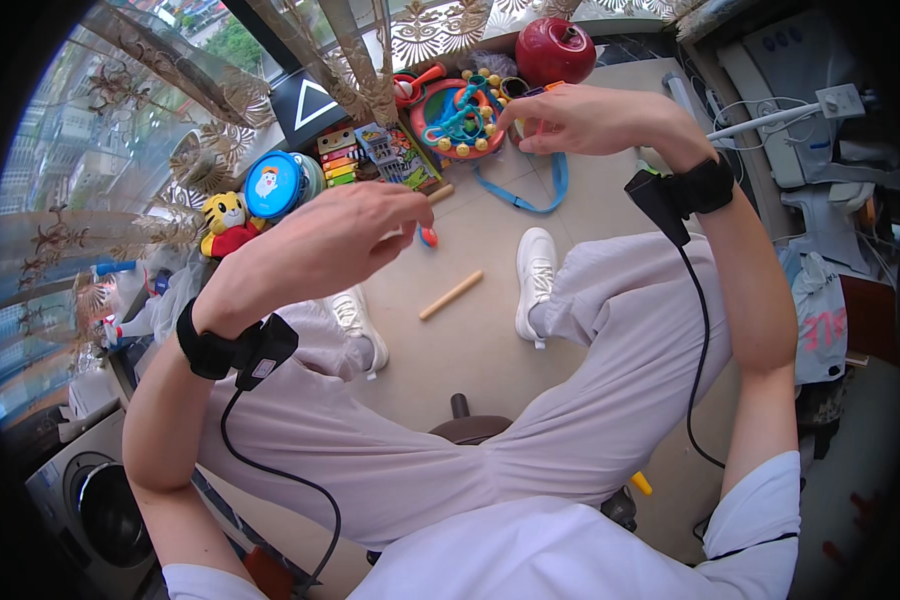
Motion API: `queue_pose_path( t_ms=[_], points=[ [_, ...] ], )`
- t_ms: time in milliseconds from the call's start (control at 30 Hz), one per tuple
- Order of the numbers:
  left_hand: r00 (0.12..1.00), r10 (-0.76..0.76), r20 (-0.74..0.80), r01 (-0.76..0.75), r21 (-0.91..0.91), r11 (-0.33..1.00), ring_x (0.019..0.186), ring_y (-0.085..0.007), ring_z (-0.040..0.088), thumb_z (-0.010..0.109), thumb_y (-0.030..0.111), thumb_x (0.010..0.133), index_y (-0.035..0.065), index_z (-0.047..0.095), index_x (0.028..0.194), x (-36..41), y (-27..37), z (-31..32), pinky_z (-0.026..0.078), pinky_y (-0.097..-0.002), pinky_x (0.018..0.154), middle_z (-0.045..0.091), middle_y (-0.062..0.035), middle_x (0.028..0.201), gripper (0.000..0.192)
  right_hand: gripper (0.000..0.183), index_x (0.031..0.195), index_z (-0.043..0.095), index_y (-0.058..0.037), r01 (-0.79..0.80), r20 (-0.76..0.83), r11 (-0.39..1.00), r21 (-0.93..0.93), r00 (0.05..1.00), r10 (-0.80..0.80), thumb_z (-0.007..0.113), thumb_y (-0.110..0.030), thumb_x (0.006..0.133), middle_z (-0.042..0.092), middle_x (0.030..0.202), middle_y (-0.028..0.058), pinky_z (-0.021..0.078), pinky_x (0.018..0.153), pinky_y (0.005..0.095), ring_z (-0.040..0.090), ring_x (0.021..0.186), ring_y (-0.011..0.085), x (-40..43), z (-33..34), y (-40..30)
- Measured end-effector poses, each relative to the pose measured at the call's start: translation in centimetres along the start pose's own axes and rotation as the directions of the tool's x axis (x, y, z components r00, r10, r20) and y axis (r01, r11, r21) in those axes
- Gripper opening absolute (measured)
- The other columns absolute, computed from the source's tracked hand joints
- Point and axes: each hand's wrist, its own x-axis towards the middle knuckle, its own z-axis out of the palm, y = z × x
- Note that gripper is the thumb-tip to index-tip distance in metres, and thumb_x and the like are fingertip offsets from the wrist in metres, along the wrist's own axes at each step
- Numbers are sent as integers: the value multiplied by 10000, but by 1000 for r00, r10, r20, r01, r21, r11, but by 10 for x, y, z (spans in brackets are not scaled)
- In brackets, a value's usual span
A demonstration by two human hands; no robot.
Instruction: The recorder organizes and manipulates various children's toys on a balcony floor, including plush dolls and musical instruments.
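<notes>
My left hand (352,225) hangs above the floor with its fingers loosely curled and nothing visible in them. By its fingertips in the picture is a small red and blue toy (429,237); the hand partly hides it. Past those fingers a wooden stick (441,195) shows in part. A second wooden stick (451,295) lies on the tiled floor between my shoes. My right hand (581,120) is over the toys at the back, its thumb and fingers apart. Left of it sits a round red-rimmed toy (425,124) holding a ring of yellow bells (463,148). A blue strap (525,206) curves below it.
A xylophone (339,159), a blue-lidded round container (274,184) and a tiger plush (225,217) line the window side. A red apple-shaped container (555,51) stands at the back. White cables (765,124) and a plastic bag (820,319) are at right, a washing machine (94,487) at lower left.
</notes>
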Motion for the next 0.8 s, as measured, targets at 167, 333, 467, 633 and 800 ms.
queue_pose_path(
  t_ms=[167, 333, 467, 633, 800],
  points=[
    [938, -30, 346, -13, 123, 992, 1156, -315, 602, 637, 199, 975, 58, 544, 1333, -16, 13, 16, 473, -422, 990, 641, -139, 1195, 395, 341, 1337, 569, -120, 13, -4, 1000, -20, 1000, -13, 575, -267, 1030, 703, 1047, 124, 518, 839, 382, 676, 968, 283, 8, 1, -1],
    [909, -99, 406, 1, 235, 972, 1126, -317, 609, 654, 231, 965, 52, 530, 1371, -21, 10, 16, 464, -416, 985, 649, -124, 1142, 461, 347, 1332, 572, -102, 6, 4, 1000, -19, 1000, -6, 570, -282, 1035, 707, 1063, 136, 519, 849, 387, 678, 978, 297, 10, -2, -1],
    [932, -105, 347, 16, 250, 968, 1101, -308, 609, 646, 225, 971, 54, 541, 1357, -20, 11, 11, 463, -416, 976, 645, -119, 1117, 435, 345, 1292, 603, -60, -44, 9, 998, -45, 999, 44, 577, -283, 1029, 705, 1077, 159, 519, 855, 394, 677, 992, 313, 12, -1, 7],
    [923, -105, 371, 11, 246, 969, 1113, -309, 605, 645, 231, 971, 57, 548, 1344, -22, 11, 8, 463, -414, 980, 644, -115, 1132, 422, 351, 1258, 626, -26, -90, 30, 996, -7, 995, 91, 591, -281, 1019, 705, 1086, 179, 520, 859, 400, 676, 1004, 326, 16, -5, 11],
    [919, -111, 379, 26, 221, 975, 1135, -314, 603, 654, 238, 966, 59, 559, 1329, -27, 6, 9, 460, -416, 992, 645, -114, 1154, 416, 363, 1265, 629, -19, -134, 34, 989, 55, 991, 132, 607, -274, 1008, 704, 1089, 194, 521, 867, 401, 678, 1019, 322, 21, -5, 16]
  ],
)
